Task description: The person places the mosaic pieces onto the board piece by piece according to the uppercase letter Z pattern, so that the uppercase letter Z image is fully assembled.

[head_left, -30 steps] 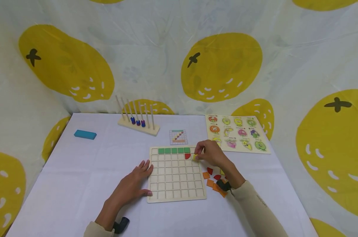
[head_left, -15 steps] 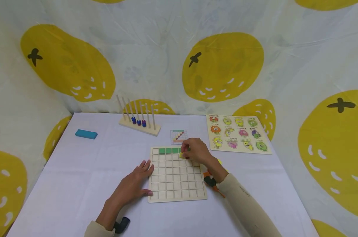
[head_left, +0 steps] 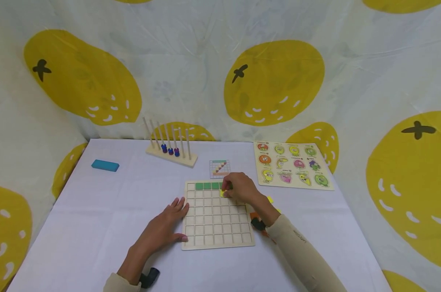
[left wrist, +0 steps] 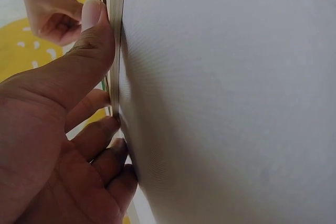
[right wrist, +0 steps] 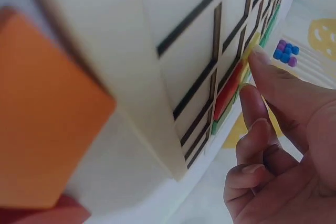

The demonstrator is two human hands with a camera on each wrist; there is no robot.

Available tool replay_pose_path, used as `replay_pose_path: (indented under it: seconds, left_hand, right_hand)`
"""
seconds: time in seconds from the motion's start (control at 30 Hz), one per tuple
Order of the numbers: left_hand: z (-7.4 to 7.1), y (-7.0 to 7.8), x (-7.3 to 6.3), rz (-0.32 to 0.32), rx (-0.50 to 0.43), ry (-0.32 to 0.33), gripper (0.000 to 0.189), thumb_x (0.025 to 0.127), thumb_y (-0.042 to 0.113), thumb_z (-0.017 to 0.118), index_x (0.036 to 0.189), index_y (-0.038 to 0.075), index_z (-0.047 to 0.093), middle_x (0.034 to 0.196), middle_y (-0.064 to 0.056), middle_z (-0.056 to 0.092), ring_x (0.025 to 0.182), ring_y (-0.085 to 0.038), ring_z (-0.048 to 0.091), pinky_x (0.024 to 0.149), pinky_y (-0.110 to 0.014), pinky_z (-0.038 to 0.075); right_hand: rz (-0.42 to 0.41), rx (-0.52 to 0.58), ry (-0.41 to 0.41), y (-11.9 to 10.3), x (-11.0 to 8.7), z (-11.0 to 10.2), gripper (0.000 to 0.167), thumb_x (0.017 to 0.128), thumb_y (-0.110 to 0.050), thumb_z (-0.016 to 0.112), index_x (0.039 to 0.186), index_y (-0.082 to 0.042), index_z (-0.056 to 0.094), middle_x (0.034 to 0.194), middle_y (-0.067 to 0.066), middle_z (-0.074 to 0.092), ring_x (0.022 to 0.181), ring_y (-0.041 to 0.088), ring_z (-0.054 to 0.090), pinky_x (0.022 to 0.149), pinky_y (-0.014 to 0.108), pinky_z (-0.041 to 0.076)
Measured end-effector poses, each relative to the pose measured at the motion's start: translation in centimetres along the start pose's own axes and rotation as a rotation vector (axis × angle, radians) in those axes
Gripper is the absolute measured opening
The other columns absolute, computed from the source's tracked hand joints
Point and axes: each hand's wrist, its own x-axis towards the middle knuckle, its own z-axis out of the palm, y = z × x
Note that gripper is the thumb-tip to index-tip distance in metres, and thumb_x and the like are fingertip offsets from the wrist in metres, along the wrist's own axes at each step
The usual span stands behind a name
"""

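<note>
A wooden grid board (head_left: 208, 228) lies on the white table, with a row of green square tiles (head_left: 207, 186) in its far row. My right hand (head_left: 242, 189) is over the second row and pinches a small yellow tile (head_left: 222, 194) between thumb and index finger, at the board's surface. In the right wrist view, a red piece (right wrist: 227, 95) sits in the cell beside the yellow tile. My left hand (head_left: 165, 224) rests along the board's left edge, fingers spread, thumb at the near left corner. The right hand hides part of the green row.
Loose orange tiles (head_left: 254, 215) and yellow ones (head_left: 270, 199) lie right of the board, partly under my right forearm. Behind the board is a pattern card (head_left: 217, 165). A peg abacus (head_left: 171, 155), a fruit puzzle board (head_left: 293, 165) and a blue block (head_left: 105, 165) stand farther back.
My right hand has moved left along the board with the yellow tile, from the right edge to the cell left of the red piece. The left hand has stayed put.
</note>
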Motion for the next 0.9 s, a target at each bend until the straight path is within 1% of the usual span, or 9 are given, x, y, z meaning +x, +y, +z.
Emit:
replay_pose_path:
  seconds: [0.13,0.23,0.3,0.4,0.47,0.67,0.9]
  left_hand:
    - [0.0,0.0,0.0,0.005,0.005,0.001,0.106,0.073,0.035,0.096,0.162,0.01,0.044,0.173,-0.013,0.034,0.163,-0.034,0.029,0.127,-0.055,0.038]
    - [0.0,0.0,0.0,0.009,0.007,0.001,0.106,0.073,0.036,0.096,0.162,0.009,0.044,0.173,-0.013,0.033,0.163,-0.033,0.029,0.128,-0.054,0.037]
    - [0.0,0.0,0.0,0.009,0.005,0.0,0.106,0.073,0.036,0.096,0.162,0.009,0.044,0.173,-0.012,0.033,0.163,-0.033,0.029,0.128,-0.054,0.036]
    - [0.0,0.0,0.0,0.001,0.002,-0.003,0.106,0.073,0.037,0.096,0.162,0.01,0.044,0.173,-0.012,0.032,0.163,-0.033,0.028,0.128,-0.054,0.036]
    - [0.0,0.0,0.0,-0.002,-0.002,-0.005,0.106,0.073,0.036,0.096,0.162,0.01,0.044,0.173,-0.012,0.032,0.164,-0.033,0.028,0.129,-0.054,0.035]
    - [-0.1,0.0,0.0,0.007,-0.005,-0.009,0.106,0.074,0.036,0.096,0.162,0.009,0.044,0.173,-0.012,0.032,0.164,-0.033,0.028,0.13,-0.052,0.034]
    - [-0.2,0.0,-0.1,0.018,-0.001,-0.005,0.106,0.074,0.036,0.096,0.162,0.008,0.044,0.173,-0.014,0.033,0.163,-0.034,0.029,0.13,-0.053,0.034]
  right_hand:
    - [0.008,0.053,0.025,0.7,-0.8,-0.7,0.02,0.081,-0.015,0.094,0.087,-0.02,0.076,0.085,-0.009,0.071,0.081,0.013,0.061,0.078,0.034,0.052]
    - [0.021,0.089,0.037,1.5,-1.6,-1.5,0.018,0.083,-0.017,0.093,0.09,-0.02,0.076,0.085,-0.008,0.07,0.078,0.014,0.06,0.074,0.032,0.05]
    - [0.033,0.098,0.045,2.1,-2.2,-2.1,0.018,0.084,-0.019,0.092,0.092,-0.02,0.076,0.085,-0.007,0.069,0.076,0.015,0.058,0.07,0.03,0.049]
    - [0.044,0.09,0.057,3.2,-3.2,-2.8,0.015,0.086,-0.018,0.09,0.094,-0.019,0.077,0.085,-0.006,0.069,0.074,0.016,0.056,0.068,0.028,0.048]
    - [0.062,0.078,0.061,3.7,-3.9,-3.3,0.014,0.087,-0.017,0.088,0.095,-0.019,0.077,0.085,-0.006,0.069,0.075,0.017,0.056,0.069,0.028,0.048]
    - [0.16,0.067,0.028,5.4,-6.4,-4.0,0.014,0.087,-0.019,0.089,0.095,-0.021,0.077,0.086,-0.006,0.069,0.079,0.018,0.056,0.07,0.029,0.05]
    - [0.256,0.064,-0.024,6.5,-9.0,-4.2,0.015,0.087,-0.021,0.089,0.096,-0.018,0.077,0.086,-0.002,0.067,0.077,0.019,0.058,0.066,0.029,0.052]
